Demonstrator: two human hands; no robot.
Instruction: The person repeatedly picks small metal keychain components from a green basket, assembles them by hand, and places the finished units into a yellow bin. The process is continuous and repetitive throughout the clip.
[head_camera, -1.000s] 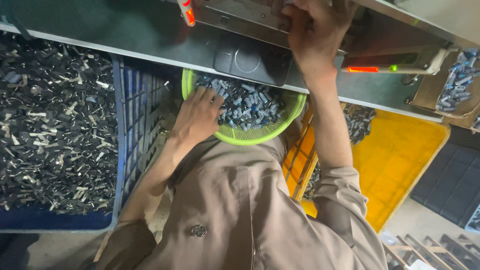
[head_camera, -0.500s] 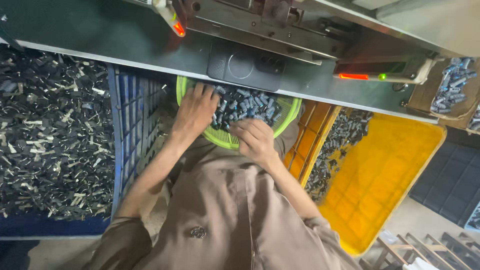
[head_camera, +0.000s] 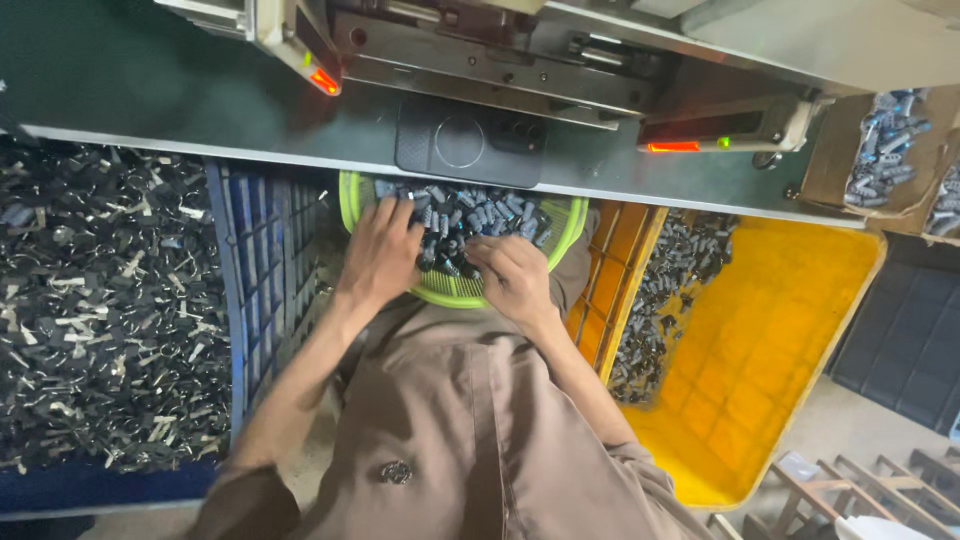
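Note:
A round green basket (head_camera: 562, 236) rests on my lap under the machine's edge, filled with several small dark grey parts (head_camera: 478, 214). My left hand (head_camera: 381, 252) lies on the basket's left side, fingers spread over the parts. My right hand (head_camera: 512, 275) is at the basket's front, fingers curled down into the parts; whether it holds any is hidden.
A dark green machine table (head_camera: 150, 90) with a black pad and red lights spans the top. At left, a blue crate (head_camera: 228, 300) holds black and silver scraps. At right, a yellow crate (head_camera: 780, 340) holds more dark parts. Cardboard boxes (head_camera: 890, 150) stand far right.
My right hand came down from the machine into the green basket. My left hand stayed in the basket, shifting slightly. The view tilted a little.

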